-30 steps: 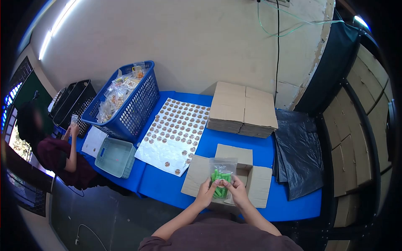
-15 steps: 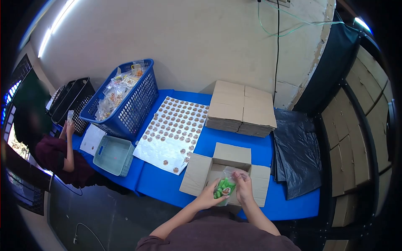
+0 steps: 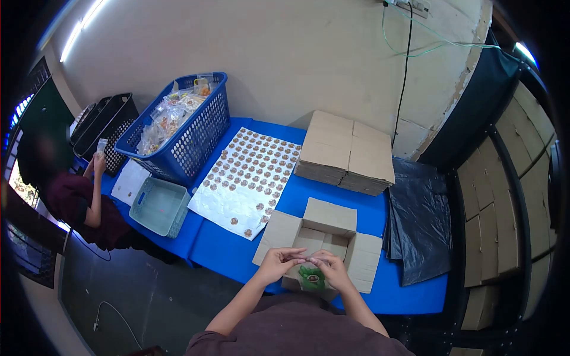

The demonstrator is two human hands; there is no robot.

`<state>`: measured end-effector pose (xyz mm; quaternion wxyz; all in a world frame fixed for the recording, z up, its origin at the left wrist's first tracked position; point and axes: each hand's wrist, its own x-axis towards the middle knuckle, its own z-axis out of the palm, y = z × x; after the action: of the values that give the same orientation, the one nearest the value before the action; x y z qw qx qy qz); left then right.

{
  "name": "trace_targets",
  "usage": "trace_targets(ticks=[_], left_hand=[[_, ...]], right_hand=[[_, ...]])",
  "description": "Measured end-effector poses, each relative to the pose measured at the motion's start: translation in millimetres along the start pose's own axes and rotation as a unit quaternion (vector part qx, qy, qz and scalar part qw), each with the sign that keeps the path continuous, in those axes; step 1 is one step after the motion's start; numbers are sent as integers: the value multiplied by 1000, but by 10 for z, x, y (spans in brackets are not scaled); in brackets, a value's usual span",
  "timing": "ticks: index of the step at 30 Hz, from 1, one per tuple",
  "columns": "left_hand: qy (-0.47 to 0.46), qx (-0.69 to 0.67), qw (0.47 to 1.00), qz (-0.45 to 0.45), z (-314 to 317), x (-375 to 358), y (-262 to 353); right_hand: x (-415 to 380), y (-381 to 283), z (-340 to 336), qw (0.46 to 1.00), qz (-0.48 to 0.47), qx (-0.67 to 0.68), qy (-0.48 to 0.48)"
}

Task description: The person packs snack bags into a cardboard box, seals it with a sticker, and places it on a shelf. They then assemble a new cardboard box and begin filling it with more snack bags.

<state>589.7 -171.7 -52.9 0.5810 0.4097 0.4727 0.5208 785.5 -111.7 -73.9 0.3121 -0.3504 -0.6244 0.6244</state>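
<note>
My left hand [image 3: 276,264] and my right hand [image 3: 330,269] meet fingertip to fingertip over the near side of an open cardboard box [image 3: 319,244] on the blue table [image 3: 237,252]. Between them they pinch the top edge of a clear bag of green pieces [image 3: 311,276], which hangs down at the box's near wall, partly hidden by my right hand. The box's flaps are folded outward and its inside looks bare.
A white sheet of round brown stickers [image 3: 249,181] lies left of the box. Flattened cartons [image 3: 347,152] are stacked behind it, black plastic bags [image 3: 418,216] to the right. A blue basket of packets [image 3: 178,133] and a small teal tray [image 3: 159,206] stand at left, near a seated person [image 3: 77,199].
The bag went from upright in front of me, to tilted over the box, to hanging low at its near side. Both hands now pinch its top edge together.
</note>
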Motion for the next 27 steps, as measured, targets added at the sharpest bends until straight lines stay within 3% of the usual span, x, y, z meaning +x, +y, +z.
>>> trace_targets(ticks=[4,6,8,9,11,13,15,17,19,20,21,23,25,27], left_hand=[[-18,-19,1000,1,-70,-30,-33],[40,58,996,47,-81,-29,-57],[57,77,994,52,-152,-24,-29],[70,98,991,52,-175,-20,-8],[50,111,989,82,-64,-34,14],[30,125,985,112,101,-46,-21],[48,181,962,200,287,-55,-89],[76,133,968,197,381,-49,-94],[84,81,984,132,402,-49,-117],[86,61,987,123,444,-87,-45],[86,60,987,123,446,-81,-56],[108,62,984,127,438,-82,-103],[127,59,985,97,396,-47,-265],[145,61,985,68,365,-46,-189]], right_hand=[[-32,10,-65,998,-17,-23,-53],[-16,-40,-87,998,-2,-33,-57],[-17,-144,-106,998,16,38,49],[2,-189,-104,998,14,37,46],[25,-249,-69,991,-89,-8,99],[15,-217,-1,994,-93,-21,58],[16,-261,146,986,-147,-82,20],[62,-235,169,989,-135,-65,20],[73,-293,186,938,-166,-258,159],[101,-242,173,966,-134,-152,163],[112,-204,140,965,-134,-153,163],[100,-171,66,998,-66,11,16],[68,-206,76,997,-76,-14,9],[35,-211,118,993,-40,106,22]])
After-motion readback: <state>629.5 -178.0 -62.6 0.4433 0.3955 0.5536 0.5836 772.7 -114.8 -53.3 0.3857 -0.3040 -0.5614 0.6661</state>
